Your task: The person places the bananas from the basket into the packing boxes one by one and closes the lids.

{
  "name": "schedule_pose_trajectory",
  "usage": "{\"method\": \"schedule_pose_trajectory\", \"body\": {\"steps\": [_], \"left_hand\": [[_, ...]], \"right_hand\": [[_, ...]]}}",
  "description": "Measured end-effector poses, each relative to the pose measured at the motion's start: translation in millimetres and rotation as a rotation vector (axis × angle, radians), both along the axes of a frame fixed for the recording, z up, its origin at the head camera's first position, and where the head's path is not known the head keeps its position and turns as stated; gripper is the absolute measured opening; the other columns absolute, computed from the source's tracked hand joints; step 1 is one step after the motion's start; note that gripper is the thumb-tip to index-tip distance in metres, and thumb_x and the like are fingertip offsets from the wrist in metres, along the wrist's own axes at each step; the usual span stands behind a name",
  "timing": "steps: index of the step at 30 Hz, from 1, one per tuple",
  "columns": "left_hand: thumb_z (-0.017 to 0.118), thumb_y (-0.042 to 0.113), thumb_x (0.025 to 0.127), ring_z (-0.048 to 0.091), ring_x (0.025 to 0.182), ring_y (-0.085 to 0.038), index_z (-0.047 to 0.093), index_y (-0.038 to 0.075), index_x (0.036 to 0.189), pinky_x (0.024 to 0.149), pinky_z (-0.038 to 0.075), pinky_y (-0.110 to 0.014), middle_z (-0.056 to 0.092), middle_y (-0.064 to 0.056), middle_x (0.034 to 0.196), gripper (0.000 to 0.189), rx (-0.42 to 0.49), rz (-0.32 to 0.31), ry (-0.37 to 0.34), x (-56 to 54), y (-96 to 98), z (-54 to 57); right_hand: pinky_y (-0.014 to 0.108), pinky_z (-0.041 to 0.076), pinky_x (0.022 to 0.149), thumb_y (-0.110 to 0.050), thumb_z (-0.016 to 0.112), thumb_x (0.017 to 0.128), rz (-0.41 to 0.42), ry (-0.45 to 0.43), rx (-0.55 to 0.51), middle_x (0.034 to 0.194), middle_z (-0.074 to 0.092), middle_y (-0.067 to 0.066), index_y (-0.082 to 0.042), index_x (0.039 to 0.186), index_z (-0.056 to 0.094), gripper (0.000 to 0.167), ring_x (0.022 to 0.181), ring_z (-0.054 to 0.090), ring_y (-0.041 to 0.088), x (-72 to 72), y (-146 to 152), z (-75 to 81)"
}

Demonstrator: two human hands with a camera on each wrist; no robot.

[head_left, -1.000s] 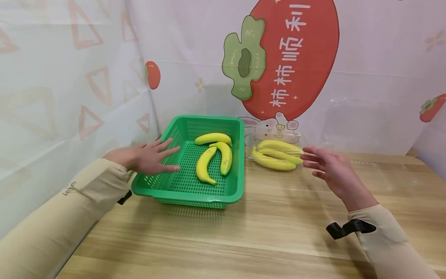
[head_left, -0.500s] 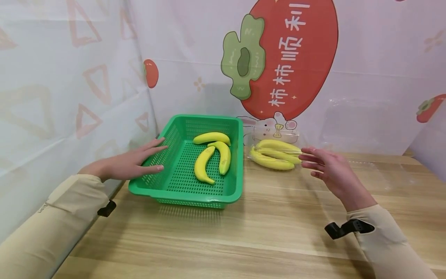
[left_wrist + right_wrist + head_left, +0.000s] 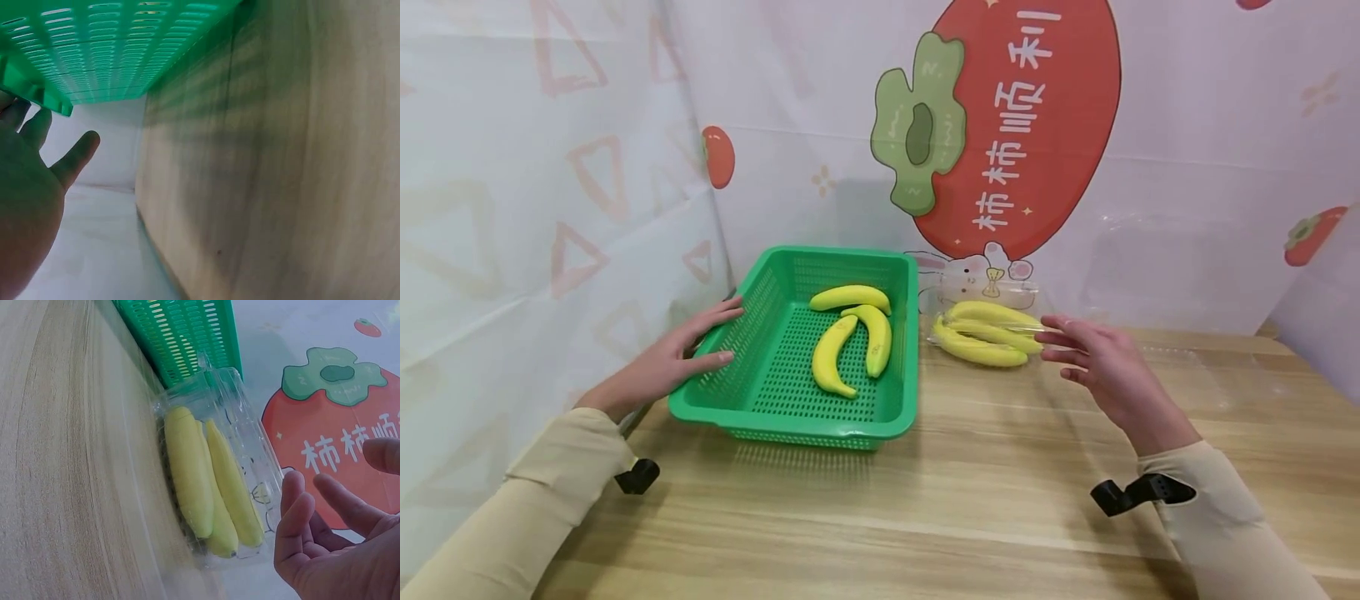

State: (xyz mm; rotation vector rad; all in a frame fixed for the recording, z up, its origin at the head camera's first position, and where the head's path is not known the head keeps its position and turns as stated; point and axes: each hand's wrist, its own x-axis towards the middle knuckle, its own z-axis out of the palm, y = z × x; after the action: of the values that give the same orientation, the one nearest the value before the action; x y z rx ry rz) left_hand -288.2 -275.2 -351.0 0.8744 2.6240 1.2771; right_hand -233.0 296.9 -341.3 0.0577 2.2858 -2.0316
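Head: see L hand (image 3: 662,360) at left rim of green basket (image 3: 797,427), fingers extended, gripping nothing; inside, 3 bananas (image 3: 878,342); R hand (image 3: 1108,371) nr clear box (image 3: 1018,292) w/ 3 more bananas (image 3: 983,350). L wrist: see fingers nr rim, contact unclear. R wrist: see half-bent fingers beside box, unclenched.

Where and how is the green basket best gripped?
Likely by its rim, from both sides. The green basket narrows toward its base under an outturned rim, leaving a ledge to hook. The left hand is at the left rim; on the right, the near half looks easier, since the clear container sits beside the far half.
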Motion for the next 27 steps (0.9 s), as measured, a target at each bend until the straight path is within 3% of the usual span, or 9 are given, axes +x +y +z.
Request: {"method": "schedule_pose_trajectory", "body": {"steps": [3,5,7,12,16,23,27], "left_hand": [[0.059,0.012,0.108,0.0,0.167,-0.034,0.029,0.008,0.168,0.13,0.016,-0.041,0.01,-0.006,0.181,0.068,0.073,-0.027,0.023,0.1,-1.2,-6.8],[0.058,0.01,0.108,0.0,0.168,-0.031,0.028,0.008,0.168,0.122,0.02,-0.02,0.01,-0.007,0.181,0.067,0.114,-0.034,0.029,0.3,-1.2,-9.9],[0.057,0.01,0.108,0.003,0.168,-0.027,0.028,0.009,0.169,0.11,0.024,-0.007,0.011,-0.006,0.181,0.067,0.15,-0.033,0.029,0.6,-0.7,-12.5],[0.053,0.008,0.108,0.011,0.165,-0.009,0.029,0.011,0.169,0.107,0.027,-0.006,0.013,-0.002,0.181,0.065,0.216,-0.021,0.03,0.9,-0.3,-19.3],[0.05,0.006,0.108,0.015,0.161,0.0,0.031,0.009,0.168,0.108,0.027,-0.008,0.017,-0.002,0.18,0.063,0.254,-0.023,0.053,-0.3,0.3,-24.9],[0.049,0.006,0.108,0.017,0.161,0.0,0.034,0.008,0.166,0.11,0.027,-0.01,0.02,-0.003,0.179,0.061,0.276,-0.022,0.072,-1.7,2.1,-27.4],[0.048,0.006,0.108,0.015,0.162,0.0,0.033,0.007,0.167,0.11,0.026,-0.009,0.019,-0.003,0.179,0.061,0.28,-0.029,0.077,-2.0,2.0,-28.0]], "right_hand": [[0.024,0.054,0.081,-0.049,0.058,0.108,0.002,0.01,-0.008,0.111,0.077,-0.02,-0.033,0.121,0.069,0.023,0.099,0.072,0.004,1.3,-2,-1.6],[0.024,0.053,0.08,-0.048,0.059,0.108,-0.002,0.022,-0.018,0.111,0.077,-0.019,-0.032,0.121,0.07,0.024,0.098,0.072,0.004,1.9,-3,-2.0],[0.024,0.053,0.08,-0.048,0.06,0.107,-0.009,0.033,-0.026,0.111,0.077,-0.019,-0.03,0.125,0.069,0.027,0.098,0.072,0.003,2.2,-4,-1.2],[0.023,0.054,0.081,-0.051,0.06,0.106,-0.03,0.075,0.034,0.112,0.076,-0.02,-0.019,0.142,0.061,0.048,0.1,0.072,0.003,1.2,-10,2.2],[0.023,0.054,0.083,-0.051,0.057,0.107,-0.044,0.145,0.121,0.115,0.074,-0.022,-0.015,0.15,0.056,0.056,0.103,0.071,0.002,0.5,-16,4.6],[0.021,0.055,0.088,-0.048,0.053,0.11,-0.046,0.282,0.211,0.125,0.069,-0.021,-0.015,0.158,0.051,0.058,0.114,0.066,0.006,-6.2,-31,13.5],[0.018,0.054,0.089,-0.046,0.055,0.11,-0.047,0.336,0.278,0.137,0.066,-0.009,-0.017,0.159,0.05,0.057,0.121,0.064,0.009,-13.2,-48,22.3]]}}
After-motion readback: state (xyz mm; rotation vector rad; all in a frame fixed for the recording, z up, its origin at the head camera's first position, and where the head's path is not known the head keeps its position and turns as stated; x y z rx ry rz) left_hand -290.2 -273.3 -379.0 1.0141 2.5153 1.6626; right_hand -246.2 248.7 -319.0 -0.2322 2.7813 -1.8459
